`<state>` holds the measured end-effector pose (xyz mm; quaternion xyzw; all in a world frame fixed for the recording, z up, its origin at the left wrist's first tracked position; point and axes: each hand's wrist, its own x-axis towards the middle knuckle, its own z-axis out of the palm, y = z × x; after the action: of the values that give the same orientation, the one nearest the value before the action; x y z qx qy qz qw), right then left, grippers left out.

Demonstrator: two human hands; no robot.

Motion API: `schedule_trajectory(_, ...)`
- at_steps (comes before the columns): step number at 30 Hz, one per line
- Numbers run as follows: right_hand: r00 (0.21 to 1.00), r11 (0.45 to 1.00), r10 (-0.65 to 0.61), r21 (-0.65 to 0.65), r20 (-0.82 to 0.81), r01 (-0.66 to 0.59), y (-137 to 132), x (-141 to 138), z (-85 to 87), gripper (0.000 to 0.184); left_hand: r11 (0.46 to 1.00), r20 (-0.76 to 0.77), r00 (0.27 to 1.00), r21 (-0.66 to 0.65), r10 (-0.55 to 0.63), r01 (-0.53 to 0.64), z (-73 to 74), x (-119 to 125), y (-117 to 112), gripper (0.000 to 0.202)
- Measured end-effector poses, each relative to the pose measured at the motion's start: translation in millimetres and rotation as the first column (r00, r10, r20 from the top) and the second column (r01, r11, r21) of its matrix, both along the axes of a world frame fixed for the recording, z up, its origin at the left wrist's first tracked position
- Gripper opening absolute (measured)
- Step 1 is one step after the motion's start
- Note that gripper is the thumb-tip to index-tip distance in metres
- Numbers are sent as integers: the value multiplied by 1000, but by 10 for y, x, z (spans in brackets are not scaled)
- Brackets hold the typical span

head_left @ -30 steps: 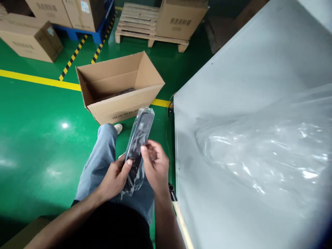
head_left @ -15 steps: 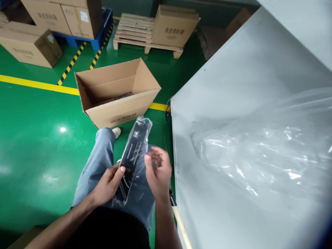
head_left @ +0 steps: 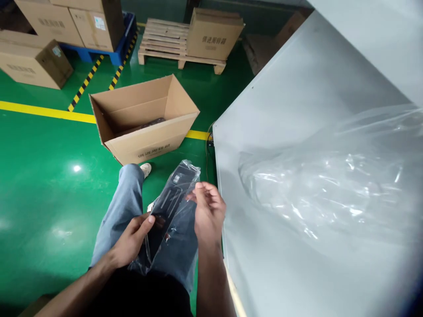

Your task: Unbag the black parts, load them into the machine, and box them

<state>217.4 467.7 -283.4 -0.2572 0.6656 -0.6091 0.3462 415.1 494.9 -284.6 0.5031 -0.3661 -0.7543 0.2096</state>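
Note:
A long black part (head_left: 164, 202) with a small white label lies inside a clear plastic bag (head_left: 185, 211), held tilted above my lap. My left hand (head_left: 134, 237) is closed on the lower left side of the bagged part, thumb on top. My right hand (head_left: 209, 209) pinches the right edge of the clear plastic near its upper end, drawing the film away from the part. What exactly the black part is, I cannot make out.
An open cardboard box (head_left: 145, 119) with dark items inside stands ahead on the green floor. At the right is a grey surface (head_left: 257, 246) with a large clear plastic sheet (head_left: 324, 185). Further off are a wooden pallet (head_left: 163, 42) and closed cartons (head_left: 214, 37).
My right hand has closed on the bag's edge and moved slightly right, spreading the plastic. The bagged part has shifted and tilted a little to the right.

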Motion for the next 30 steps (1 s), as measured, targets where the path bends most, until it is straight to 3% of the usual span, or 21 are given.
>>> schedule_trajectory(3,994,1000,0,-9,107,1,18,-30,-45,47,988,-31,999,152,28,-24,-4,41,-25,79)
schedule_trajectory(5,996,1000,20,-19,86,-18,23,-46,-42,46,991,-26,999,134,24,-20,-25,59,-32,79)
schedule_trajectory(11,970,997,38,-63,-241,-55,5,-109,68,41,990,61,995,-117,-73,79,-54,85,-7,73)
schedule_trajectory(15,860,996,-21,-82,-509,-24,-17,-149,91,22,966,149,985,-228,-91,124,-48,109,23,57)
schedule_trajectory(18,785,998,-59,-62,-617,26,-16,-161,48,24,964,172,981,-232,-90,129,-25,111,57,55)
schedule_trajectory(21,865,996,-81,-16,-495,84,-28,-160,-29,33,991,75,995,-107,-71,79,4,116,104,63)
schedule_trajectory(25,990,995,-99,8,-104,101,-79,-146,-109,46,996,-22,999,87,-24,26,-42,159,132,78)
schedule_trajectory(28,979,994,-73,-69,189,88,-90,-116,-69,55,984,-7,999,171,52,-49,-172,203,94,82)
schedule_trajectory(30,958,989,-42,-126,285,81,-61,-81,9,56,977,-46,997,207,64,-53,-257,210,48,80)
